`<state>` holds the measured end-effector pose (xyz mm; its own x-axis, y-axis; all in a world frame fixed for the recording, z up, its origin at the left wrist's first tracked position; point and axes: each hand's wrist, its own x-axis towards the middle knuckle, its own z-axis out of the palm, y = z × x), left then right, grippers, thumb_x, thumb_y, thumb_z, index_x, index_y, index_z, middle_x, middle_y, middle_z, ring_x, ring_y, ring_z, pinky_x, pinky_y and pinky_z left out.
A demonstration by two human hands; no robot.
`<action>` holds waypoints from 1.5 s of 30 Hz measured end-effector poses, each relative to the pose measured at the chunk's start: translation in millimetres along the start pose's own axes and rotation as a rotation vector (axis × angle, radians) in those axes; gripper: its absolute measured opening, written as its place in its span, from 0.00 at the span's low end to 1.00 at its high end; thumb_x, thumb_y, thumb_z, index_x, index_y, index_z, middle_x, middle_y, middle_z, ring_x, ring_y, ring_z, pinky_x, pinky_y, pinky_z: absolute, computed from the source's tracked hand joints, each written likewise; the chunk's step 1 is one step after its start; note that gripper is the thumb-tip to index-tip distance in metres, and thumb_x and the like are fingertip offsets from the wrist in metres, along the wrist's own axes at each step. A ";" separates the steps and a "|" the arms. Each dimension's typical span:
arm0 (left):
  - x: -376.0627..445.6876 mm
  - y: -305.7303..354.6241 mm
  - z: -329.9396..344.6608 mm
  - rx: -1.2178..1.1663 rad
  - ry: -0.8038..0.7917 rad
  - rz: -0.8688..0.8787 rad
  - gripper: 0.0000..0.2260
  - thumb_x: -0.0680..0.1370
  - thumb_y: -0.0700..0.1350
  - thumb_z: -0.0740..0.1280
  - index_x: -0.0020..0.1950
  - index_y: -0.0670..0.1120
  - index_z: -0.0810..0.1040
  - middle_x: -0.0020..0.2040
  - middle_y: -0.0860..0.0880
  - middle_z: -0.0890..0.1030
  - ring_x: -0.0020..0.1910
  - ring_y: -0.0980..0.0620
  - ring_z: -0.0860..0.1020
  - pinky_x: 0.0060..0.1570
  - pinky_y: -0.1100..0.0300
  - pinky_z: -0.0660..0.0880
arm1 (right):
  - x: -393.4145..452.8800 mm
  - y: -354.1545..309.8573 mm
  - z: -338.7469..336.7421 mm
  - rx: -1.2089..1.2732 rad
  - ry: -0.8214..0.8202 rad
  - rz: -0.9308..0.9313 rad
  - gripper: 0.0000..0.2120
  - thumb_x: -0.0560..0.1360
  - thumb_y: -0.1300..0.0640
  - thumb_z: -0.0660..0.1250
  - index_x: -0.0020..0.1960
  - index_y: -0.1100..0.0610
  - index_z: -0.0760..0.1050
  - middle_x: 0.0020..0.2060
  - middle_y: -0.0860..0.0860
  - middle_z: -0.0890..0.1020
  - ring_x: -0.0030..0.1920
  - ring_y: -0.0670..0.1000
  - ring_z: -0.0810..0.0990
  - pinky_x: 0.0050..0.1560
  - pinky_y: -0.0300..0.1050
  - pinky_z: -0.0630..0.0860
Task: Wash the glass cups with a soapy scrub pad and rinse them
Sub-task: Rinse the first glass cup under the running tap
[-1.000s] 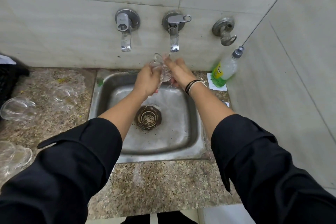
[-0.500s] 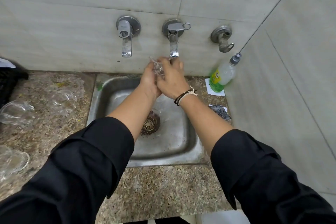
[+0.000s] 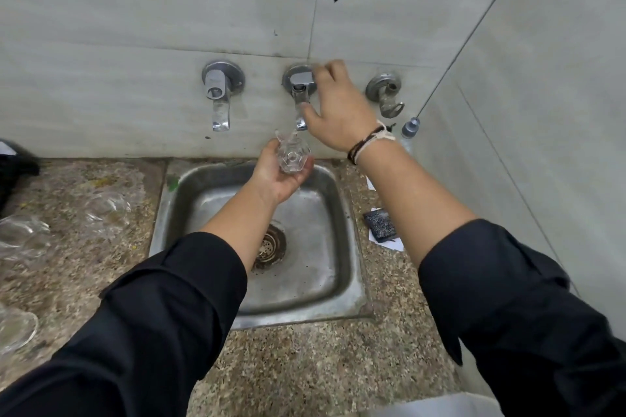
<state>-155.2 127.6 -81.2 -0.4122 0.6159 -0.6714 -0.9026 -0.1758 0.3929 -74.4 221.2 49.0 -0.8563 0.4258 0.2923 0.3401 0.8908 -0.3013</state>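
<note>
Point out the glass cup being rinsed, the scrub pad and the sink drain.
glass cup (image 3: 292,155): head view, faceted base.
scrub pad (image 3: 380,224): head view, dark top face.
sink drain (image 3: 271,245): head view, strainer.

Soft even light, wide-angle edge distortion

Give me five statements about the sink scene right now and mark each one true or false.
1. The left hand holds a glass cup over the sink. True.
2. The right hand holds the scrub pad. False: the pad lies on the counter right of the sink; the hand is at the middle tap.
3. Other glass cups lie left of the sink. True.
4. The drain strainer is missing. False: it is in place.
5. The wall carries one tap. False: it carries several.
</note>
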 end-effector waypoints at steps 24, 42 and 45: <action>-87.5 5.5 -16.6 0.172 -0.023 0.283 0.12 0.79 0.51 0.73 0.47 0.42 0.79 0.38 0.44 0.83 0.40 0.48 0.85 0.48 0.45 0.83 | -74.2 -87.4 3.7 0.191 -0.131 0.390 0.15 0.77 0.52 0.66 0.54 0.65 0.76 0.50 0.63 0.82 0.53 0.64 0.80 0.46 0.48 0.73; -232.6 34.5 2.3 0.595 -0.303 0.441 0.14 0.83 0.55 0.65 0.51 0.44 0.78 0.43 0.47 0.80 0.46 0.41 0.86 0.52 0.45 0.82 | -90.6 -98.4 -81.9 1.090 -0.022 0.543 0.15 0.71 0.65 0.75 0.56 0.62 0.77 0.51 0.60 0.81 0.44 0.55 0.81 0.42 0.47 0.79; -243.9 46.0 -8.8 0.856 -0.181 0.530 0.08 0.85 0.49 0.63 0.50 0.48 0.76 0.46 0.48 0.82 0.41 0.48 0.85 0.43 0.54 0.79 | -92.9 -90.5 -98.4 0.966 0.037 0.494 0.09 0.72 0.65 0.74 0.50 0.59 0.78 0.47 0.55 0.79 0.41 0.49 0.80 0.41 0.44 0.81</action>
<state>-97.3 -37.5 95.1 -0.6435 0.7380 -0.2030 -0.1884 0.1044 0.9765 12.6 116.6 138.4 -0.6914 0.7217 -0.0350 0.1806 0.1258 -0.9755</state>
